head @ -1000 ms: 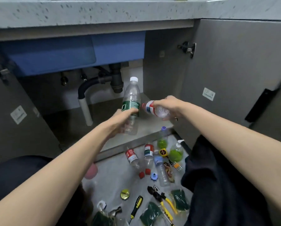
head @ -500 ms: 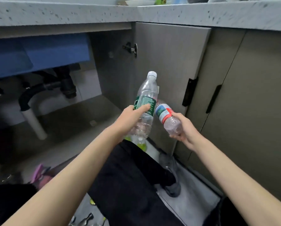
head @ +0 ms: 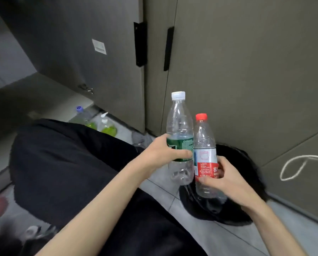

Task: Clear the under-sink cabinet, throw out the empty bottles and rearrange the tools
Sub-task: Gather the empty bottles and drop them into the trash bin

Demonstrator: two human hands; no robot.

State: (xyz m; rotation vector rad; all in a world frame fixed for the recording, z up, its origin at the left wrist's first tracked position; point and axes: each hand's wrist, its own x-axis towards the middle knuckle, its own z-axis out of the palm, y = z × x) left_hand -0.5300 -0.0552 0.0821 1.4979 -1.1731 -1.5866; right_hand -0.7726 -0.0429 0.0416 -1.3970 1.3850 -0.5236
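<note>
My left hand grips an empty clear bottle with a green label and white cap, held upright. Beside it, touching, my right hand holds a smaller empty bottle with a red label and red cap, also upright. Both bottles hang just above a round black bin that stands on the floor against the cabinet fronts; its inside is dark and I cannot see what lies in it.
Closed grey cabinet doors with black handles rise behind the bin. The open under-sink door is at left. Two bottles with green liquid stand on the floor beyond my black-trousered knee. A white cord loop hangs at right.
I have turned right, away from the open cabinet, and carried both bottles over the black bin. The red-label bottle went from tilted to upright beside the green-label one.
</note>
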